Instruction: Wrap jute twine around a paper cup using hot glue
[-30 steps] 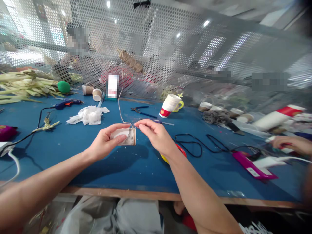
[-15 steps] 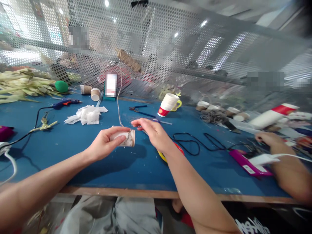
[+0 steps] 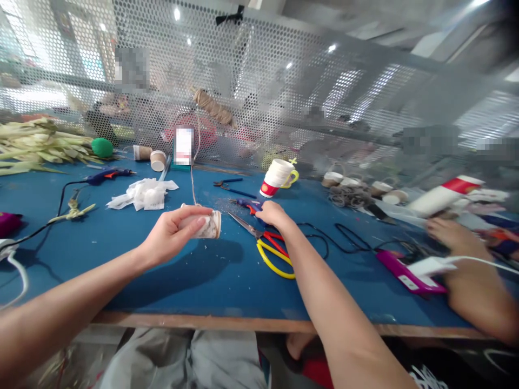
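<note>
My left hand (image 3: 172, 232) is closed around a small whitish paper cup (image 3: 211, 225) lying on its side, its rim facing right. Twine (image 3: 192, 181) runs up from the cup to a twine spool (image 3: 214, 108) at the mesh panel. Farther right, my right hand (image 3: 275, 213) is closed on the handle end of a blue glue gun (image 3: 246, 203), whose nozzle points left; the fingers are partly hidden. Below that hand lie scissors (image 3: 270, 254) with yellow and red handles, blades toward the cup.
Pliers (image 3: 233, 186) and stacked cups (image 3: 276, 175) stand behind. On the left are white cloth scraps (image 3: 146, 193), another glue gun (image 3: 111, 175) and pale husks (image 3: 40, 140). A purple power strip (image 3: 409, 275) and another person's hand (image 3: 454, 235) are at right. Black cable (image 3: 352, 237) crosses the table.
My right hand has left the space beside the cup, moved right and closed on the glue gun. The scissors are uncovered. My left hand keeps the cup, shifted slightly left.
</note>
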Action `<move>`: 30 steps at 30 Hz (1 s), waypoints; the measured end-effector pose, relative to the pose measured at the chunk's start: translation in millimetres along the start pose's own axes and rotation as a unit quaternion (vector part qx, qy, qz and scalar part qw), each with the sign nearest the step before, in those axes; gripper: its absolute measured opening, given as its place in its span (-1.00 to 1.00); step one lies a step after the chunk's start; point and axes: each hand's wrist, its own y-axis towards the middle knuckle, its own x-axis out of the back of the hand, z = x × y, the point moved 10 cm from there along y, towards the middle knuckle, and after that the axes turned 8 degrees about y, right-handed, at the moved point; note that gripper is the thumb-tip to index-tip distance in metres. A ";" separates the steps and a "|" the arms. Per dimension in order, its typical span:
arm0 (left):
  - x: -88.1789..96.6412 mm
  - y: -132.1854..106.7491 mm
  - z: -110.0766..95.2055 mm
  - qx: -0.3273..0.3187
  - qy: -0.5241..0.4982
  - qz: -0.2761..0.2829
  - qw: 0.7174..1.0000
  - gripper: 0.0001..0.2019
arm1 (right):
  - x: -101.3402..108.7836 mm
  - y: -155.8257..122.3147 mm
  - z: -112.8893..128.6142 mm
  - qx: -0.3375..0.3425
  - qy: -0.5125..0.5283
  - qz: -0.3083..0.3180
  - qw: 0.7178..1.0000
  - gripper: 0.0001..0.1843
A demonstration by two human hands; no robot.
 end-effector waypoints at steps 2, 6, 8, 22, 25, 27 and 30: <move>2.8 1.3 -2.0 -0.006 0.010 0.000 1.000 -0.72 | -1.5 0.6 -1.7 -0.001 0.027 -0.003 1.000 -0.89; 8.2 5.7 -5.6 -0.012 0.031 -0.004 0.999 -0.72 | 11.0 -9.5 5.7 0.015 0.123 -0.016 0.992 -0.94; 8.5 8.4 -10.4 -0.023 0.042 0.003 0.999 -0.73 | 23.3 -21.3 17.8 0.043 0.190 -0.022 0.981 -0.91; 13.0 22.4 28.3 -0.013 0.062 -0.031 0.998 -0.73 | 37.7 -124.1 94.0 0.255 0.415 0.079 0.870 -0.78; 15.4 22.0 29.6 -0.016 0.062 -0.040 0.997 -0.73 | 37.5 -128.5 90.8 0.244 0.347 0.053 0.904 -0.78; 16.8 21.7 27.9 -0.020 0.063 -0.044 0.997 -0.74 | 44.0 -130.5 89.0 0.248 0.307 0.012 0.919 -0.78; 17.0 21.7 26.7 -0.021 0.058 -0.043 0.997 -0.74 | 54.7 -135.4 92.1 0.285 0.261 -0.046 0.921 -0.82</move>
